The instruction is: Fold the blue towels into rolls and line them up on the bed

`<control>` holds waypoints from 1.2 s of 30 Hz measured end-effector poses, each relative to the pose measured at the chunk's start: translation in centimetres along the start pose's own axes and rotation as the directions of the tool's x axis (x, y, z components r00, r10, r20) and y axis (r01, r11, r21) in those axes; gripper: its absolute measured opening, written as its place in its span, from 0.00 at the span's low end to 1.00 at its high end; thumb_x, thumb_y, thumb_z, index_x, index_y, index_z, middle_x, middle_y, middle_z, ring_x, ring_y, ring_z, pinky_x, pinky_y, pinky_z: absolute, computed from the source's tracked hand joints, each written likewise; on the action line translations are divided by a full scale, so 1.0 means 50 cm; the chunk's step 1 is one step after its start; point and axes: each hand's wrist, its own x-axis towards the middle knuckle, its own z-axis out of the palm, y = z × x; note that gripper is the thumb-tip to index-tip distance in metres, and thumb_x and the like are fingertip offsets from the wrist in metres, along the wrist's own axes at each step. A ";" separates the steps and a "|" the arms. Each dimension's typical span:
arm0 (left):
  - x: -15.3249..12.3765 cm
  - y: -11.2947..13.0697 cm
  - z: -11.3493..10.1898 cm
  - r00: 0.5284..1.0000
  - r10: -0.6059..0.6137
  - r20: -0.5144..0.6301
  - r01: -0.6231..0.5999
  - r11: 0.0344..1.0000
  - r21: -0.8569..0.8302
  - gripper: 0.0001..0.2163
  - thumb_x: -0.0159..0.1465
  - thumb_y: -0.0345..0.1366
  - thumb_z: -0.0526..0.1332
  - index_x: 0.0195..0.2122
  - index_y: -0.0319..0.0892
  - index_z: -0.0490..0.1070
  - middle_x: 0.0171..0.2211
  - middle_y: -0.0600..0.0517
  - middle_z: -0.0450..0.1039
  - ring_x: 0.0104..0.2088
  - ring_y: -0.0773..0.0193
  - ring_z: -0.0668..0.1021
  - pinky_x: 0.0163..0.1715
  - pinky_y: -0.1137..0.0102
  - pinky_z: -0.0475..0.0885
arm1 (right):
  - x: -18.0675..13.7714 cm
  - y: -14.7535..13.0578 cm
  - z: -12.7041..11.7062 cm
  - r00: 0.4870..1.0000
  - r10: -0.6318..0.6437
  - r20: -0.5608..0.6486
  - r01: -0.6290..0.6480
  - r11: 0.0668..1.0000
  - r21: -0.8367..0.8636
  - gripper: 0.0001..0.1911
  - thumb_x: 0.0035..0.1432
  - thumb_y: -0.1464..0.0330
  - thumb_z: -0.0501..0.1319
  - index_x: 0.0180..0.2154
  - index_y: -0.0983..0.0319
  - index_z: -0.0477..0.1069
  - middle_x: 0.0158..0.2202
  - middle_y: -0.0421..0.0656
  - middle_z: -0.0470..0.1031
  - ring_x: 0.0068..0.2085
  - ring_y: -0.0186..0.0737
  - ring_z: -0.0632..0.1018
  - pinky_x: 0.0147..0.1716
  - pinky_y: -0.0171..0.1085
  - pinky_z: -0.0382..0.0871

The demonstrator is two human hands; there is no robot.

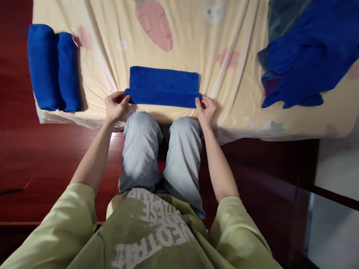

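A folded blue towel [163, 86] lies on the yellow bed sheet [189, 31] near the bed's front edge. Its near edge is turned over into a thick fold. My left hand [116, 105] pinches the fold's left end. My right hand [205, 110] pinches its right end. Both hands are closed on the cloth. My knees in light jeans press against the bed just below the towel.
Two rolled blue towels [53, 68] lie side by side at the bed's left edge. A loose heap of blue and grey cloths [311, 46] sits at the far right. Dark red wooden floor [2, 133] surrounds the bed; a dark frame stands at right.
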 end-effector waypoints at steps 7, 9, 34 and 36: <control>0.003 -0.004 0.002 1.000 0.002 -0.011 -0.001 0.999 0.033 0.16 0.57 0.50 0.70 0.35 0.42 0.76 0.28 0.52 0.74 0.30 0.63 0.77 0.32 0.69 0.74 | 0.000 0.003 -0.005 0.999 0.036 -0.039 -0.036 0.999 -0.007 0.24 0.61 0.45 0.67 0.39 0.60 0.80 0.35 0.46 0.81 0.39 0.44 0.84 0.44 0.44 0.83; 0.003 -0.004 0.003 1.000 0.005 -0.012 -0.005 0.998 0.055 0.14 0.57 0.48 0.69 0.34 0.43 0.75 0.26 0.53 0.72 0.29 0.64 0.75 0.30 0.70 0.72 | 0.002 0.000 -0.006 0.997 0.068 -0.044 -0.067 0.998 0.011 0.23 0.59 0.46 0.69 0.38 0.60 0.80 0.33 0.44 0.81 0.36 0.43 0.83 0.43 0.43 0.83; -0.034 0.013 0.012 0.919 0.366 0.144 -0.392 0.830 0.396 0.13 0.71 0.45 0.59 0.51 0.51 0.78 0.57 0.44 0.74 0.63 0.48 0.74 0.63 0.51 0.71 | 0.010 -0.047 -0.042 0.851 -0.248 0.463 0.422 0.848 -0.322 0.19 0.71 0.65 0.57 0.59 0.51 0.78 0.62 0.46 0.78 0.67 0.54 0.74 0.69 0.60 0.68; -0.036 0.018 0.008 0.890 0.375 0.258 -0.449 0.817 0.361 0.17 0.74 0.45 0.53 0.56 0.51 0.77 0.60 0.46 0.76 0.66 0.50 0.73 0.67 0.50 0.67 | 0.012 -0.053 -0.061 0.789 -0.260 0.556 0.492 0.809 -0.320 0.23 0.71 0.66 0.56 0.64 0.53 0.74 0.66 0.45 0.75 0.70 0.53 0.72 0.70 0.61 0.66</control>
